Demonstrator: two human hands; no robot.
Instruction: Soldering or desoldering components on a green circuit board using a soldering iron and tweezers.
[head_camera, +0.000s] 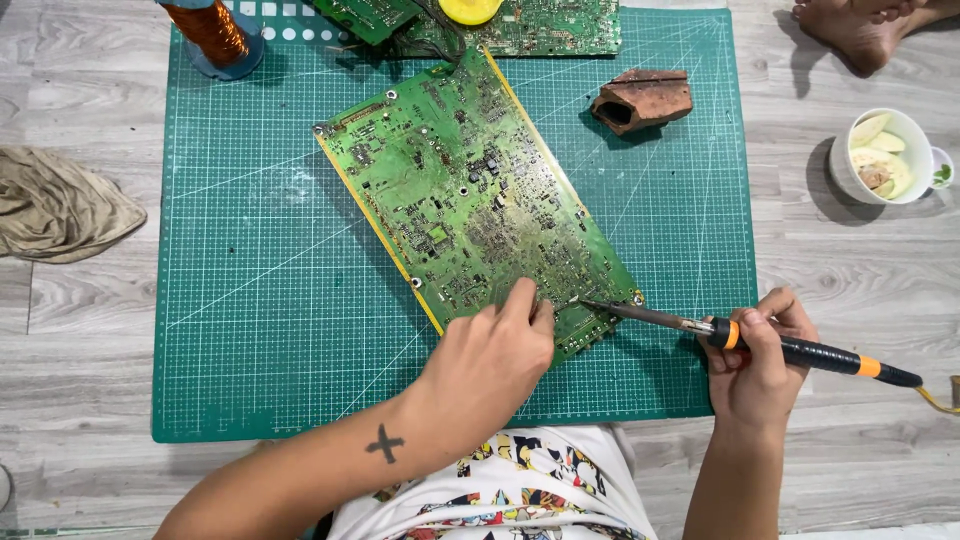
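On the green cutting mat (260, 330), centre of the grey wood-grain surface (80, 350), lies a green circuit board (470, 200), long axis running diagonally from far left to near right. Left hand (490, 365) rests on the board's near right end, fingers curled and pressed down on it; whether anything is pinched under the fingertips cannot be told. Right hand (755, 365) sits off the board's near right corner, its grip wrapped tight round the black-and-orange handle of a soldering iron (740, 335). Iron's long axis lies nearly level, pointing left; its tip touches or hovers just at the board's edge, immediately right of the left fingertips. Working spot lies left of the right hand, just beyond the left hand's fingers; left hand is the nearer. Around: a second circuit board (540, 30) at the far edge, a copper wire spool (212, 32), a brown broken clay piece (642, 100), a white cup with pale fruit slices (880, 155), a tan cloth (55, 205), someone's bare foot (850, 30) at far right.
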